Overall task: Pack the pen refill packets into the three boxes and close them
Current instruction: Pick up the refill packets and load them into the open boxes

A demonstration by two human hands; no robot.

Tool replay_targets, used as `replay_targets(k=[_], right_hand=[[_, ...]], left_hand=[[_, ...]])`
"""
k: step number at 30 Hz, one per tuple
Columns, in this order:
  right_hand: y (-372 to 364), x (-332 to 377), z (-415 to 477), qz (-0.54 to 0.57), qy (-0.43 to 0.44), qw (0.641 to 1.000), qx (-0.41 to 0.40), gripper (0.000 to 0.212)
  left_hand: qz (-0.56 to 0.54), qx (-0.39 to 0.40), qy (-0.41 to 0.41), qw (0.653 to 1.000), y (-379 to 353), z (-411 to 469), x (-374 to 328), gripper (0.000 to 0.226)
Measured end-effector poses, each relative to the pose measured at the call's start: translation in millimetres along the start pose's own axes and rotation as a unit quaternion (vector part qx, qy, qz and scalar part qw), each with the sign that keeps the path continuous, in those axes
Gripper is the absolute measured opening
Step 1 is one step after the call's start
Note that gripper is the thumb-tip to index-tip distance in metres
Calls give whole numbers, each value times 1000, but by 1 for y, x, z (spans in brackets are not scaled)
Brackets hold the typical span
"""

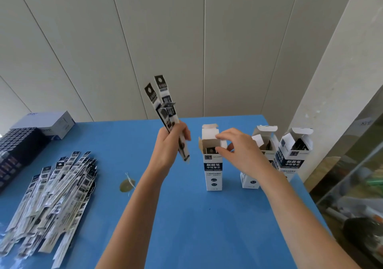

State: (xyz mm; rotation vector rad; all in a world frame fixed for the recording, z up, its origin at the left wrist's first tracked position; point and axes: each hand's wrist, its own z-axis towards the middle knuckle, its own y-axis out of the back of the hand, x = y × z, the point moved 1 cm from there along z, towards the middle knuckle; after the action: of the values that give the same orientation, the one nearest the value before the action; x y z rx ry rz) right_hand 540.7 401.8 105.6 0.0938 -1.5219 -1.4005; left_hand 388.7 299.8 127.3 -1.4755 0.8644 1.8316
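Pen refill packets, long thin white-and-black printed strips, lie in a loose fanned heap at the worktop's near left corner, some reaching the left edge. Right of the heap, a broad stretch of the blue worktop shows from the near edge up between the forearms, marked by a small yellowish stain.

Over mid-worktop the left hand grips a few held packets in a curled fist. They are tilted, hang-hole ends up, touching nothing else.

Just beside it, the right hand pinches a side flap of the left box, a tall upright white-and-navy cardboard carton with its top open and dark packet ends inside. The matching middle box stands partly hidden behind the right wrist. The right box stands near the right edge. Both are open, with gaps between all three.

At the far left corner sit a black tray of dark items and a pale grey carton. A grey panelled wall rises beyond the far edge.
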Motion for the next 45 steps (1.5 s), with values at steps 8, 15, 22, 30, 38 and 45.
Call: replay_targets(k=[8,15,22,30,38,45], right_hand=[[-7,-4,-7,66,-13,997,-32,31],[-7,-7,-10,117,-25,992,-36,33],[-6,-11,-11,143,-26,989,-24,33],[-7,-10,-15,200,-5,979,-26,35],[-9,-14,-16,232,-4,972,-25,31],[-9,-18,-17,238,-13,971,-27,32]], left_hand=[[37,63,-92,993,-25,12,-21,34],[106,111,-123,981,-30,22,-3,37],[142,158,-135,968,-26,34,-3,14],[217,204,-117,948,-33,35,8,22],[157,184,-83,967,-31,36,7,17],[156,198,-117,961,-32,34,2,19]])
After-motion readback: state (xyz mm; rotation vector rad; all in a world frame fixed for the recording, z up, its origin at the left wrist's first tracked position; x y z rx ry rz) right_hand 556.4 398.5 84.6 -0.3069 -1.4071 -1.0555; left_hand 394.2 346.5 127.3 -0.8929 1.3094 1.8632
